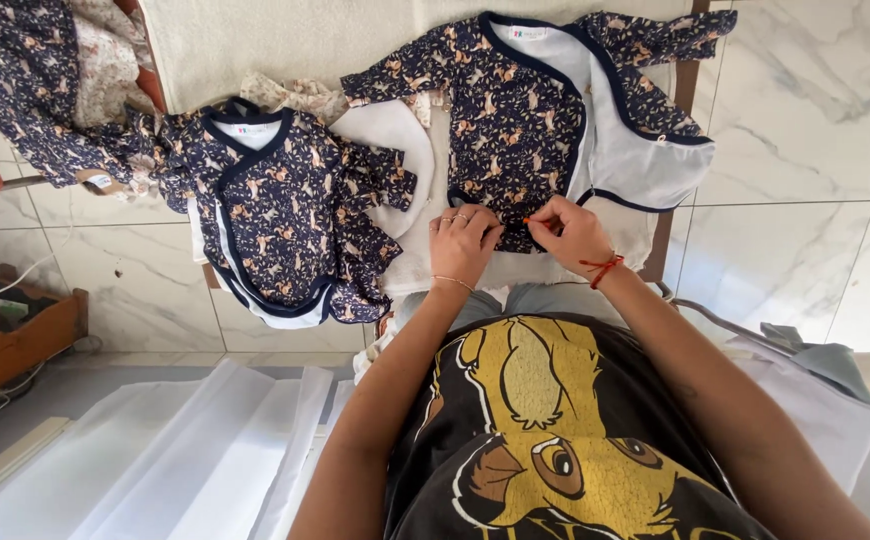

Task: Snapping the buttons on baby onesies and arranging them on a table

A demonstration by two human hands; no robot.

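Right now I am working on the navy patterned baby wrap top [515, 110] lying just above centre frame, its right flap folded back so the white lining is showing. My left hand [463, 243] is pressing curled fingers onto its lower hem, gripping nothing that I can make out. My right hand [573, 232] is pinching the same hem, with something small and orange at the fingertips that I cannot identify. As I judge it, this top is lying open and unfinished. To its left, a matching folded wrap top [280, 215] is sitting closed and looking done. More navy fabric [15, 80] is piling up at the upper left, and white sheets [185, 450] are spreading across the lower left.
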